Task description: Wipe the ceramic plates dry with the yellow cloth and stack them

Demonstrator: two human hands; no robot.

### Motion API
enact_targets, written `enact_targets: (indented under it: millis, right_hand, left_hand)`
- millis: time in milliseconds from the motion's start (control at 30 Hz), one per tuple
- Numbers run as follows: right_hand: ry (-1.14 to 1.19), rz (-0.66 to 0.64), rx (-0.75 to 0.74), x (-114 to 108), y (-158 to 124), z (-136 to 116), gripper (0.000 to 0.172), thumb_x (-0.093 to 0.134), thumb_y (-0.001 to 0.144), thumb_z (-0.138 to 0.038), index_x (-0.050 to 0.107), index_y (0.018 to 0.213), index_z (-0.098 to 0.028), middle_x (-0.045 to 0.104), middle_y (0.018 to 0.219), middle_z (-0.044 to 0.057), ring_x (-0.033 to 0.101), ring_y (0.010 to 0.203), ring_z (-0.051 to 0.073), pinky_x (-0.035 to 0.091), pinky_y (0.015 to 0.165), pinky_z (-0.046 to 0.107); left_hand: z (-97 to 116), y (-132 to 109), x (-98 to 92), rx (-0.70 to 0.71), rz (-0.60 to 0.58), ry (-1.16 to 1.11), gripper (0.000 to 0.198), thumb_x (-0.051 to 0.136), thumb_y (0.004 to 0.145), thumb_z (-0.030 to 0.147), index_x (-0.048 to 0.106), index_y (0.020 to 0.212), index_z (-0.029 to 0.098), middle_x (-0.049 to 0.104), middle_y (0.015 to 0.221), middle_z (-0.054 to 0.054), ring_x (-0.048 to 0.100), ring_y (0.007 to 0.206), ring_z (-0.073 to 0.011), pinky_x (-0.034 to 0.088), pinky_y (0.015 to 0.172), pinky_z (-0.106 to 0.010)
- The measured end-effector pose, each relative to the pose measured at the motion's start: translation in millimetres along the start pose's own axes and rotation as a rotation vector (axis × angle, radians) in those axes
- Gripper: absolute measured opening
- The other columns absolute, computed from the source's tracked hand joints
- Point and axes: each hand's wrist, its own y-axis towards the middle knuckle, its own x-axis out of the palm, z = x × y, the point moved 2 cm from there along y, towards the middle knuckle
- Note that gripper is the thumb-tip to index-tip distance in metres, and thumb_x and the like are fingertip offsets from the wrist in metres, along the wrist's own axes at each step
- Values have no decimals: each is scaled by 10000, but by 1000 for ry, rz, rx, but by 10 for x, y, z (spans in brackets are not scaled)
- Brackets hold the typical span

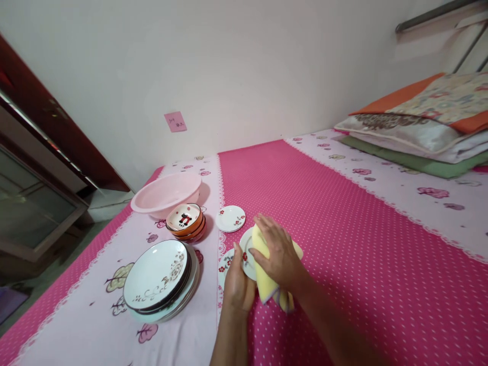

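A small white plate with red flowers (247,260) is gripped at its near left edge by my left hand (238,284), thumb on top. Over its right side lies a yellow cloth (262,277), which my right hand (280,254) presses against the plate, hiding part of it. Partly behind my left hand, another flowered plate (223,264) rests on the bedspread. Just beyond sits one more small flowered plate (230,217), apart from both hands.
To the left stand a stack of larger plates (154,274) and stacked orange bowls with a cat picture (185,218). Behind them is a pink basin (165,190). Folded bedding and a pillow (415,129) lie at the far right. A white wall (244,76) borders the bed's far side.
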Motion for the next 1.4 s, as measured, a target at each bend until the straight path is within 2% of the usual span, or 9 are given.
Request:
enact_targets:
  millis: [100,200,333,467,667,833,1033,1167,1400]
  right_hand:
    - [207,3,227,-13,28,167,751,613,906,-440,347,1553,-166,489,1528,189,471,1406,325,390,1152,531]
    - [419,-34,437,1,33,229,707,677,838,-492,491,1426,-145,615,1386,192,600,1262,324,474,1072,491]
    - [715,-125,575,77,5,161,495,726,794,-499,631,1145,-165,744,1104,123,710,987,284,574,866,413]
    - [1009,-221,648,149,-30,123,455,765,759,-499,640,1044,-167,762,987,88,729,839,253,591,725,357]
    - [722,-96,552,-127,25,219,435,714,822,-523,643,1050,-159,756,997,90,716,866,243,565,726,327]
    - [328,-64,349,-303,70,142,472,666,881,-488,602,1232,-179,711,1155,121,679,1042,288,526,912,431]
    - [3,107,28,-128,14,-138,654,578,963,-501,410,1485,-145,595,1357,205,548,1252,356,395,1085,568]
    - [-34,114,27,-27,-30,-210,652,508,986,-434,338,1527,-112,445,1516,231,403,1405,377,330,1148,599]
    - [-30,15,29,1,-15,-252,595,630,858,-269,516,1440,-225,456,1534,134,369,1434,358,330,1163,570]
  left_hand:
    - [41,3,-13,56,20,-16,567,387,1034,510,641,1366,127,649,1393,-166,453,1436,-306,277,1232,-483]
    - [88,-9,-12,122,59,-45,601,367,1028,545,624,1389,139,646,1395,-166,471,1423,-308,294,1224,-487]
    - [124,-23,-23,168,115,-111,638,389,1006,589,615,1404,144,645,1395,-170,505,1394,-324,352,1196,-495]
    - [159,-9,-39,149,144,-102,657,380,1002,600,622,1397,134,676,1344,-190,555,1346,-343,412,1156,-508]
    - [186,-46,-29,95,142,106,551,508,997,496,645,1348,93,717,1264,-205,632,1257,-337,462,1113,-490]
    - [84,-106,-8,-54,65,253,480,602,963,445,681,1297,108,757,1171,-202,684,1175,-355,513,1049,-518]
    - [-28,-58,-2,-100,112,85,471,620,952,412,664,1319,120,759,1177,-185,704,1137,-343,520,1045,-493]
    - [17,-19,-26,-104,126,-16,559,537,981,479,582,1423,140,723,1270,-177,654,1229,-331,470,1101,-487]
    - [70,-24,-27,-41,9,-74,673,397,981,631,533,1479,198,636,1417,-154,497,1402,-336,368,1171,-513]
